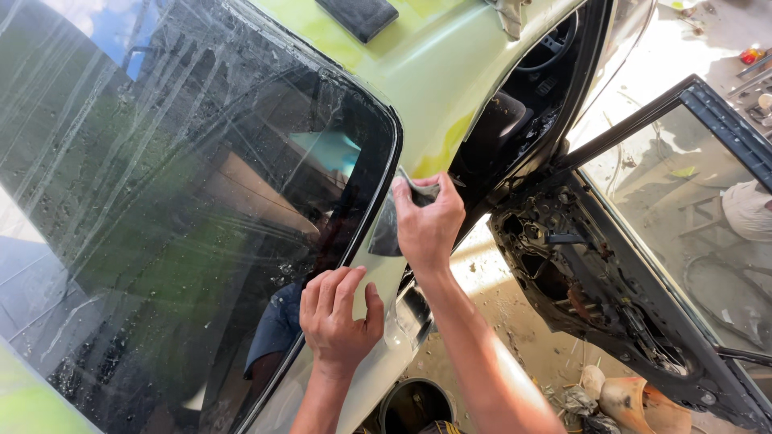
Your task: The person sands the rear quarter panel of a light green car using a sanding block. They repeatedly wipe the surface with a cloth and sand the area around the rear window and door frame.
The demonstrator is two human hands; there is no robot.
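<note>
We look down on a pale yellow-green car body [450, 72], and the largest thing before us is its wet windscreen [185, 209], streaked with runs of water and edged by a black border. To the right the car door [643, 265] stands open, its inner panel stripped so that the metal and mechanism show, with the dusty floor [515, 321] beneath.

Along the pillar beside the glass lies a clear film [386, 233], wet and half see-through against the paint. Our left hand [338, 317] rests flat on the pillar at the glass edge, fingers [326, 289] close together and pressed against the surface, gripping nothing; the film lies just above and to the right of them. Our right hand [428, 221] is higher up the pillar, its fingers [402, 197] narrowed into a pinch on the film's upper corner, the thumb and forefinger meeting around the lifted edge. A dark flat pad [358, 16] lies on the roof, well apart from both hands.
</note>
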